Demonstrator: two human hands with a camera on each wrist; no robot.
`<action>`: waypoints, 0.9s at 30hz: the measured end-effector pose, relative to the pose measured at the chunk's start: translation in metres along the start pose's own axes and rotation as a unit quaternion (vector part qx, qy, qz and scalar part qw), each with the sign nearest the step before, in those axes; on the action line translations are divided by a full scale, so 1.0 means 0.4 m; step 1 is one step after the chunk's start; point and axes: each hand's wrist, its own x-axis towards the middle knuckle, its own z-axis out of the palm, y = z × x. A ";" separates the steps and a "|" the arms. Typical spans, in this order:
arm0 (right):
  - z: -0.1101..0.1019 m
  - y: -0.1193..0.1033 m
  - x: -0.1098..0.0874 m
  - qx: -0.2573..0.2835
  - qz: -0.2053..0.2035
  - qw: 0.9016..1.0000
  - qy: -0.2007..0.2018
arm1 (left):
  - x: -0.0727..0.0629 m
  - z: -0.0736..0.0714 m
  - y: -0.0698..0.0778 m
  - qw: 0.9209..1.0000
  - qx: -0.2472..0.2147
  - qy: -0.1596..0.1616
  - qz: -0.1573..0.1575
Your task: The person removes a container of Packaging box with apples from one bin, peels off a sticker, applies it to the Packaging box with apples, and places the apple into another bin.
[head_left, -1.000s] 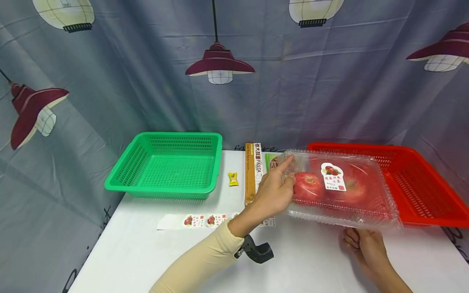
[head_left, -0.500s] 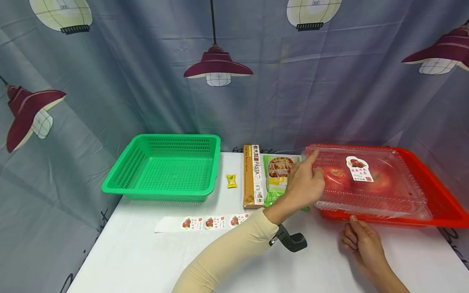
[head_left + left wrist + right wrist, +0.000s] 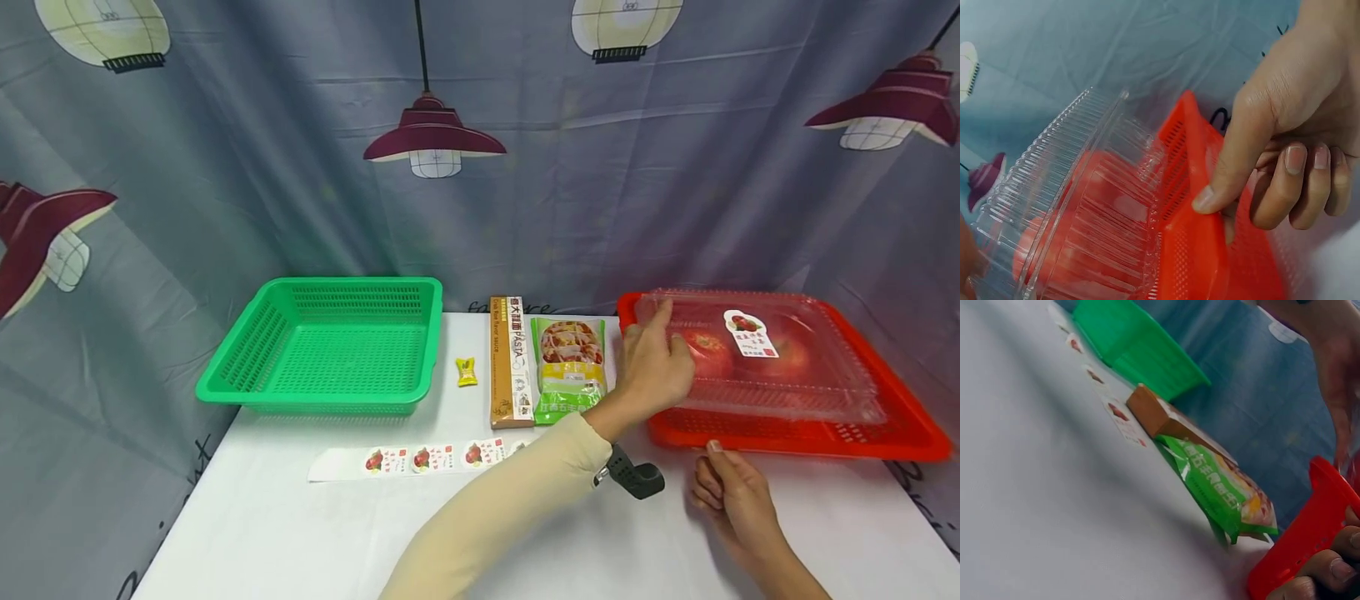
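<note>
My left hand (image 3: 648, 367) grips the left end of a clear plastic box (image 3: 817, 392), its index finger along the lid and its other fingers hidden. Red apples (image 3: 708, 354) show inside, and a white fruit sticker (image 3: 752, 333) is on the lid. The box overlaps the red basket (image 3: 787, 446) in the head view, slightly askew to its rim. My right hand (image 3: 738, 500) pinches the basket's front rim, thumb on top and the other fingers curled, as the left wrist view shows with the right hand (image 3: 1291, 137) beside the box (image 3: 1060, 181).
A green basket (image 3: 318, 398) stands at the left. Between the baskets lie a yellow wrapped candy (image 3: 466, 372), a pasta box (image 3: 502, 367) and a green food packet (image 3: 572, 371). A strip of fruit stickers (image 3: 397, 461) lies in front, partly behind the sleeve.
My left hand has carried the apple box rightward from in front of the food packet to over the red basket, uncovering the packet. The right hand stays at the basket's front rim.
</note>
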 end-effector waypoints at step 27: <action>0.026 0.004 -0.001 -0.017 0.014 0.999 0.034 | 0.058 0.141 -0.012 0.980 0.066 -0.024 -0.185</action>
